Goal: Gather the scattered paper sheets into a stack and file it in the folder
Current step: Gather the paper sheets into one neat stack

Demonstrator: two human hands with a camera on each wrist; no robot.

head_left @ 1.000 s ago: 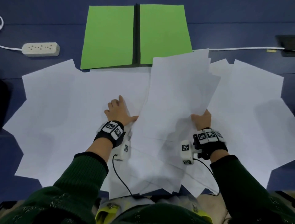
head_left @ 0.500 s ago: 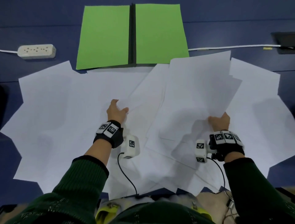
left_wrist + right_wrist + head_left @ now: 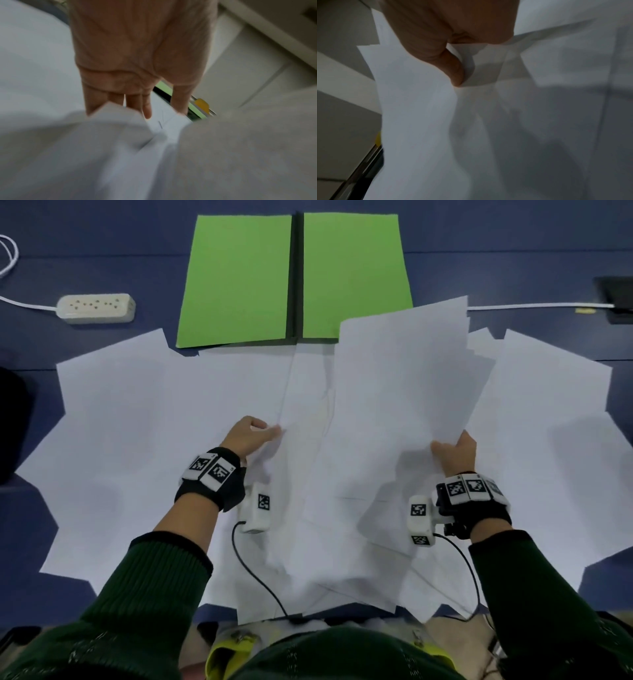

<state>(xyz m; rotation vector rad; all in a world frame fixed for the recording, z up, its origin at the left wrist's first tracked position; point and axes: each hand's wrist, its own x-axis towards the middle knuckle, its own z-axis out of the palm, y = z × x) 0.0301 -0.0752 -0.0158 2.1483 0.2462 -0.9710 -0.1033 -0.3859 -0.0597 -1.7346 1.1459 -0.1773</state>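
An open green folder (image 3: 239, 278) lies flat at the far middle of the blue table (image 3: 496, 251). White paper sheets (image 3: 154, 440) lie spread and overlapping across the near half. My right hand (image 3: 452, 446) grips the near edge of a bundle of sheets (image 3: 404, 371) that is raised and fanned above the others; in the right wrist view the thumb (image 3: 453, 70) presses on this paper. My left hand (image 3: 270, 430) pinches the edge of one sheet (image 3: 301, 392) at the middle; the left wrist view shows the fingers (image 3: 137, 102) behind a lifted paper corner.
A white power strip (image 3: 97, 308) with its cord sits at the far left. A white cable (image 3: 534, 307) runs to a dark object (image 3: 616, 299) at the far right. Another dark shape (image 3: 10, 422) is at the left edge. Some sheets overhang the near table edge.
My left hand, earlier flat on the sheets, has curled and taken a sheet's edge. My right hand has carried its bundle to the right and a little higher.
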